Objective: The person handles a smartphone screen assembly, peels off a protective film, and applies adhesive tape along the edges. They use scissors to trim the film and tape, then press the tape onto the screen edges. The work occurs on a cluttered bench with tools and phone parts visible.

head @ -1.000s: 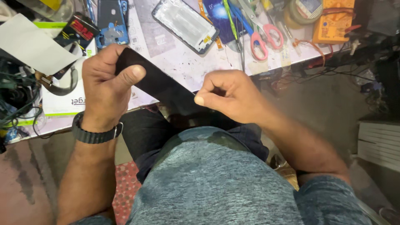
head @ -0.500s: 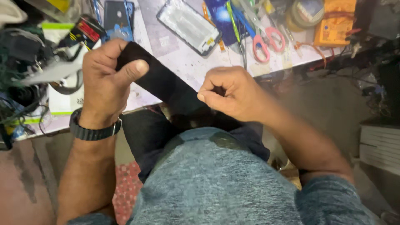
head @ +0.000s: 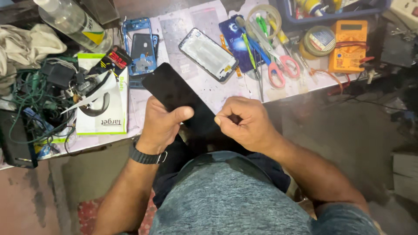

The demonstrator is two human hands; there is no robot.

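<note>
My left hand (head: 163, 124) grips a black flat phone screen panel (head: 176, 92) by its middle, thumb lying across its face. The panel slants from upper left down toward my lap. My right hand (head: 244, 124) pinches the panel's lower end, fingers curled tight around that edge. Both hands hover just in front of the workbench edge, above my grey shirt. The panel's lower corner is hidden under my right hand.
On the bench lie a white-backed phone body (head: 209, 54), a blue phone frame (head: 140, 48), red-handled scissors (head: 278, 65), an orange multimeter (head: 348, 45), a tape roll (head: 320, 41), a clear bottle (head: 72, 21), a white box (head: 104, 111) and tangled cables (head: 37, 93).
The view has shifted so the bench sits lower and more of it shows. Both hands still hold the black panel; my right hand has closed tighter on its lower end.
</note>
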